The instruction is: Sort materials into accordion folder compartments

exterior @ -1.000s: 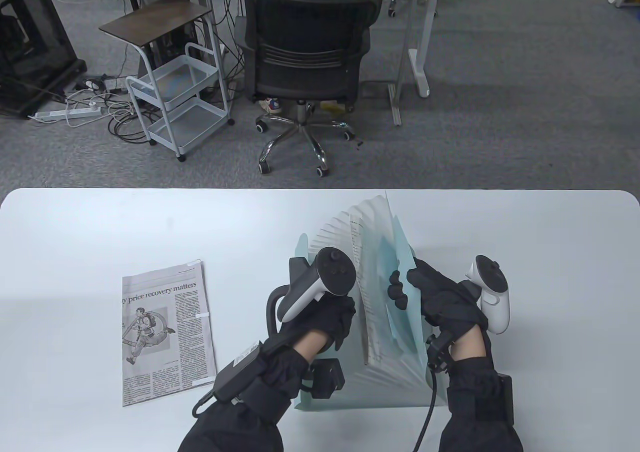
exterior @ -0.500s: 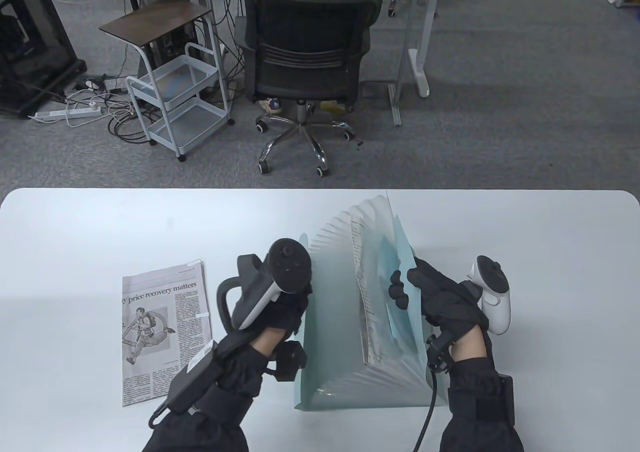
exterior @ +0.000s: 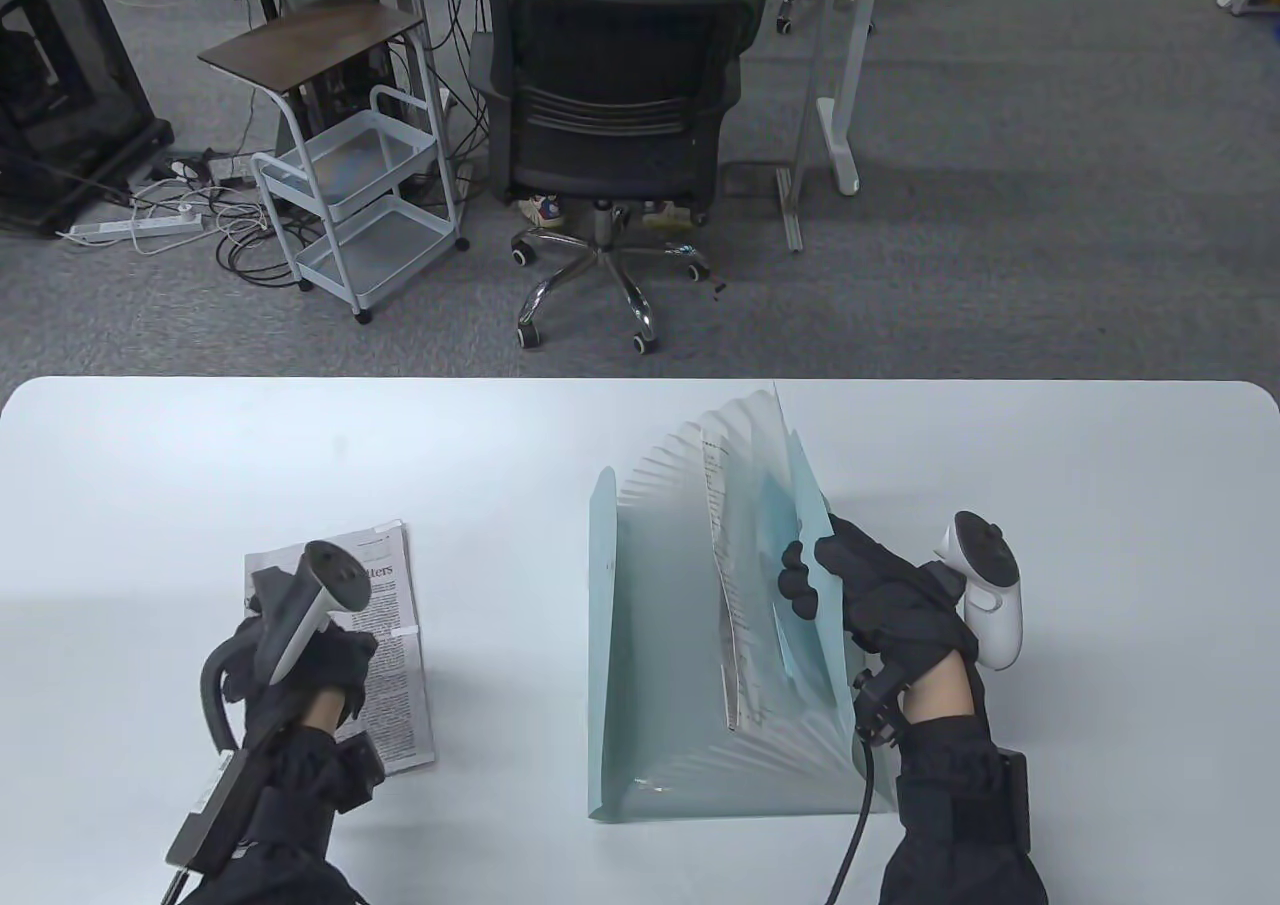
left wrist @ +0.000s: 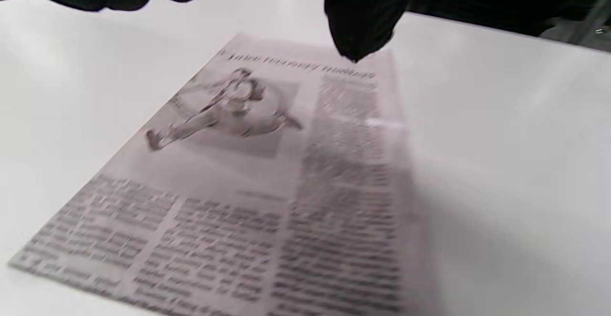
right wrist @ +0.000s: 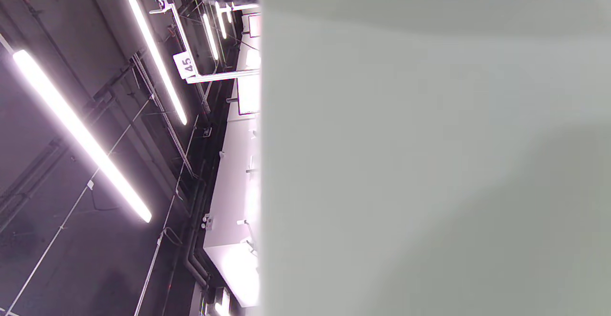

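A pale teal accordion folder point(exterior: 660, 645) stands fanned open on the white table point(exterior: 150, 465), right of centre. A printed sheet point(exterior: 728, 595) stands in one of its compartments. My right hand point(exterior: 850, 585) grips the folder's right cover and holds it open; that cover fills the right wrist view point(right wrist: 429, 163). A folded newspaper point(exterior: 395, 645) lies flat at the left. My left hand point(exterior: 300, 665) hovers over it with fingers apart and holds nothing. In the left wrist view the newspaper point(left wrist: 267, 177) lies just below my fingertips point(left wrist: 358, 44).
The table's far edge runs across the middle of the table view. Beyond it stand an office chair point(exterior: 610, 125) and a white cart point(exterior: 350, 205) on grey carpet.
My left hand left the folder's left side and moved left and toward me, to over the newspaper. The right hand and the folder have stayed still.
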### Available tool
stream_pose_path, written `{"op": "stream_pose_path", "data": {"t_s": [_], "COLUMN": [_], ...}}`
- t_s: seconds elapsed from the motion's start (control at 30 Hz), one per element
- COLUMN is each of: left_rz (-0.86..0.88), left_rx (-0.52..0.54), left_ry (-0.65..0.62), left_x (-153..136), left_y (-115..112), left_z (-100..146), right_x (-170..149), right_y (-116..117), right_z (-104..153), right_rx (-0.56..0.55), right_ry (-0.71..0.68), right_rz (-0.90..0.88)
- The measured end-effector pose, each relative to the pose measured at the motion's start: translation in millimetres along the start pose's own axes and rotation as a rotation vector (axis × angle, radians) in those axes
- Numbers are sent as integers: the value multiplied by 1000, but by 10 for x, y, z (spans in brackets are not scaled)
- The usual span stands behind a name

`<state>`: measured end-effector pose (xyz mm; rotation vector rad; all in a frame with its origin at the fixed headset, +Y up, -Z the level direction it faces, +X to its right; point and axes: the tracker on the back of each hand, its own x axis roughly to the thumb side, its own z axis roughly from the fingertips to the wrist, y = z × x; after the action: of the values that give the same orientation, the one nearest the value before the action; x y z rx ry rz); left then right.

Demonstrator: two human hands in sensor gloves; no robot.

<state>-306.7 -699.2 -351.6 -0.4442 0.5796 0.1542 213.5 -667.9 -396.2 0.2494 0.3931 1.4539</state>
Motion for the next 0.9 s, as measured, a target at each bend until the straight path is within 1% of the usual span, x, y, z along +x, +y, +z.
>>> {"op": "stream_pose_path", "data": {"t_s": [0.1, 0.2, 0.33, 0.37, 0.43, 0.53, 0.63, 0.9], "left_rz": [34, 86, 167, 168, 118, 149, 180, 203], "left_rx": [-30, -60, -148, -176, -167, -200, -210, -177], "left_ry": [76, 127, 177, 178, 183, 175, 177, 206], "left_x": [-218, -362, -493, -500, -494, -468, -458, -385], "left_y": [-204, -304, -387, -402, -408, -425, -424, -379], "left_z": [-182, -269, -318, -325, -330, -337, -346, -383], "right_x": [-9, -11, -4, -4, 0, 4, 3, 3], "right_y": [32, 61, 65, 63, 54, 49, 47, 70], "right_z": [-20, -40, -46, -45, -37, -31, -33, -41], "right_rx": [6, 14, 13, 12, 6, 1, -3, -8], "right_ry": [6, 14, 18, 17, 15, 13, 14, 21], "right_rz": [4, 18, 27, 27, 25, 27, 33, 48]}}
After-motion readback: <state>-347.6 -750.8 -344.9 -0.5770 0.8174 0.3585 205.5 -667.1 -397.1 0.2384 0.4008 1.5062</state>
